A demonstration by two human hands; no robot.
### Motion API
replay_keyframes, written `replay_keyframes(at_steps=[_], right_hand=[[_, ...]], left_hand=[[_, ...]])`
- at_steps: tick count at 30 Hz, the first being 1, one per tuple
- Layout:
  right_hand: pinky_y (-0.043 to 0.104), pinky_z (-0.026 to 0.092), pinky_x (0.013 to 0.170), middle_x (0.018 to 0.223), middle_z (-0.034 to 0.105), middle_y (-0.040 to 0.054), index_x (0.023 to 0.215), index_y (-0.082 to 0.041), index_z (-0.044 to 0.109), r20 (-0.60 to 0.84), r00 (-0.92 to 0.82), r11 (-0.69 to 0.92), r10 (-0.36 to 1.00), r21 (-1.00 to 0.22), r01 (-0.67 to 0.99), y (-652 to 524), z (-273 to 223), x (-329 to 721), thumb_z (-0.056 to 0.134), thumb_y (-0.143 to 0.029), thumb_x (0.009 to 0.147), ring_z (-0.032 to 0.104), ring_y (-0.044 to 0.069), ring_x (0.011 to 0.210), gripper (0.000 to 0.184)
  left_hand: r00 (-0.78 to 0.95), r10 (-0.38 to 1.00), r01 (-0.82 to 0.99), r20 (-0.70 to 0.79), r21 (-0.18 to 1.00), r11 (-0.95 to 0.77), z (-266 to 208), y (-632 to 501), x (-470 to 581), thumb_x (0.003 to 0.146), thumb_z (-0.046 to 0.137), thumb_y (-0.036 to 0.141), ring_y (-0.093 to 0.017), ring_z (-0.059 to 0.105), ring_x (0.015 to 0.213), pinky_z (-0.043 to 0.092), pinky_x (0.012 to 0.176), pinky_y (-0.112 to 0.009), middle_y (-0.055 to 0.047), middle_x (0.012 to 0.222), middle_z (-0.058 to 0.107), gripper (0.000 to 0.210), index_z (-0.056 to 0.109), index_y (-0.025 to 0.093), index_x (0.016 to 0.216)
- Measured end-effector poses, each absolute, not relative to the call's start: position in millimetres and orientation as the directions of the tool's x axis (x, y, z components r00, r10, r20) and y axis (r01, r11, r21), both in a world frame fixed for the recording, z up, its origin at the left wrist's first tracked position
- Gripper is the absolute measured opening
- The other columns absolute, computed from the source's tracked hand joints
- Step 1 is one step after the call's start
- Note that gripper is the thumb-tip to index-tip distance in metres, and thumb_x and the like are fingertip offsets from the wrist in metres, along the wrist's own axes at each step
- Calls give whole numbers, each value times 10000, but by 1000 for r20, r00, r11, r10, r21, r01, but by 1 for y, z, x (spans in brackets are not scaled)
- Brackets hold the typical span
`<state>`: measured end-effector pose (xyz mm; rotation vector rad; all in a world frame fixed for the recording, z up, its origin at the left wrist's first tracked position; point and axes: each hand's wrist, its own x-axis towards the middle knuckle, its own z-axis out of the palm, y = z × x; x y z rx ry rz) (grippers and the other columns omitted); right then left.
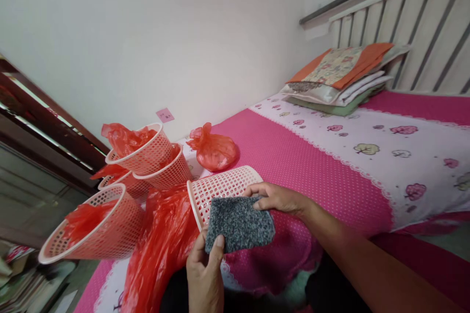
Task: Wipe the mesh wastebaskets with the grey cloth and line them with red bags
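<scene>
A dark grey speckled rectangular pad (240, 224), like a scouring sponge or a piece of thick cloth, is held up between both hands. My left hand (207, 261) pinches its lower left corner, thumb on top. At the upper right edge my right hand (273, 197) grips it between thumb and fingers. Just behind the pad, a pink perforated plastic basket (227, 183) lies on its side on the bed. Red plastic bags (159, 234) spill beside this basket's mouth, on the left.
Several pink baskets (128, 225) with red bags inside are grouped at the left. A knotted red bag (216, 151) sits near the wall. Folded pillows and bedding (338, 76) are stacked by the headboard (411, 24). The pink dotted bedspread (293, 171) covers the bed.
</scene>
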<state>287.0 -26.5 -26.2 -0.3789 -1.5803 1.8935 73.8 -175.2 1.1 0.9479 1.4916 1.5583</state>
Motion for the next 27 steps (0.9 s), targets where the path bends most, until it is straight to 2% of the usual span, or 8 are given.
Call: replay_keyframes(at_steps=[4,7,9,12,15,19,23,27], right_hand=[[312,517,889,1031,736,30,1106,-179,736,158,-829,9,536,-983,-181,-25,-28,280,880,-374,747,670,160,925,433],[376,450,1103,1304,706,75,1303,-219,689,194,-802,-22,565,-968,-250,-28,-30,268,950,-429,674,643,219,1228,713],[394,430,1142,1348,698,84,1340,-221,677,222,-829,-88,513,-947,-308,-34,-31,258,960,-499,649,628,246,1284,797],[381,506,1047,1187,760,79,1256,-173,728,213,-887,-186,411,-932,-310,-47,-32,246,955,-546,638,707,247,1112,757],[333,545,941,1055,781,59,1192,-148,757,169,-889,-268,426,-915,-303,-60,-33,235,975,-489,616,728,206,948,704],[314,537,923,1039,780,47,1156,-152,763,181,-872,-352,455,-863,-363,-70,-38,223,972,-414,624,721,184,919,630],[314,520,934,991,774,21,1086,-159,778,150,-900,-409,408,-852,-327,-73,-44,215,981,-350,587,710,176,911,571],[310,519,909,942,770,14,1021,-152,779,121,-879,-397,462,-858,-327,-72,-41,219,947,-302,620,706,165,863,460]], left_hand=[[-474,881,-76,2,996,-43,2,-175,73,602,929,620,-238,702,850,582,796,-312,-64,872,771,573,768,164,909],[-455,889,-166,-49,986,-30,1,-175,74,624,944,551,-211,677,793,568,750,-301,-35,839,729,525,736,176,928],[-425,903,-194,-59,981,-28,-1,-176,74,647,946,506,-180,637,721,548,695,-282,3,774,666,476,694,189,895],[-419,908,-138,9,988,-74,-1,-180,72,711,904,525,-146,566,651,513,636,-252,39,709,579,453,596,207,807],[-461,877,17,133,990,-141,0,-182,66,759,852,543,-149,576,666,513,656,-250,31,737,598,446,547,218,783],[-485,821,231,301,950,-212,5,-182,58,809,801,470,-208,689,875,548,812,-289,-19,951,707,338,570,230,864],[-357,825,338,438,884,-323,8,-183,53,828,781,367,-265,721,1044,569,952,-384,-81,1095,763,240,597,234,904],[-280,853,400,440,862,-313,9,-186,50,837,788,391,-322,702,1201,552,1064,-468,-135,1260,749,327,694,220,1099]])
